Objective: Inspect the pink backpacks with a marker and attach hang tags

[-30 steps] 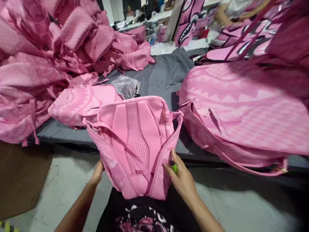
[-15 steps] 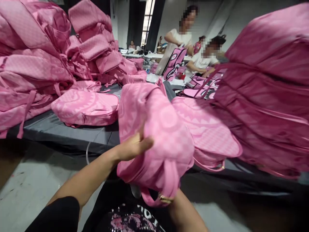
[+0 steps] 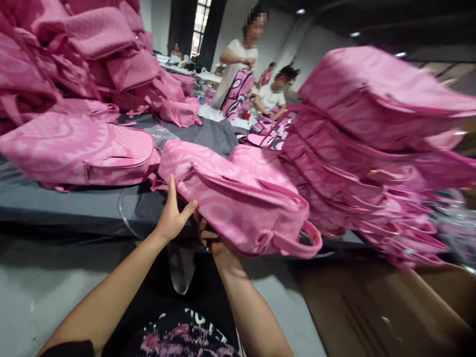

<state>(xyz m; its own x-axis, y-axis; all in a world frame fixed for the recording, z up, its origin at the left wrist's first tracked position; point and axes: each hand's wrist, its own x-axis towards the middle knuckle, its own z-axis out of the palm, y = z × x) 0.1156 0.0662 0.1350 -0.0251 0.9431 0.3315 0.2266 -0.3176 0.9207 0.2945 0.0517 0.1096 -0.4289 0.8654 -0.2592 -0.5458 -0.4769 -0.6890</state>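
Note:
A pink patterned backpack (image 3: 238, 198) lies tilted on its side in front of me, its handle loop toward the right. My left hand (image 3: 174, 213) supports its left end, thumb and fingers spread apart against the fabric. Under the near side of the bag is my right hand (image 3: 210, 235), its fingers curled and partly hidden beneath it. Another pink backpack (image 3: 85, 151) lies flat on the dark-covered table (image 3: 74, 203) to the left. Behind the held bag, part of one more pink backpack (image 3: 260, 163) shows.
Pink bags (image 3: 100, 34) are heaped at the left back. A tall stack of pink backpacks (image 3: 372, 109) stands at the right, with a cardboard box (image 3: 372, 307) below it. Across the table a standing person (image 3: 238, 54) holds a bag; a seated person (image 3: 271, 96) is beside them.
The held backpack has turned from upright onto its side, its handle swinging right. My left hand has moved to its left end, and my right hand has come into view underneath. The view has shifted right.

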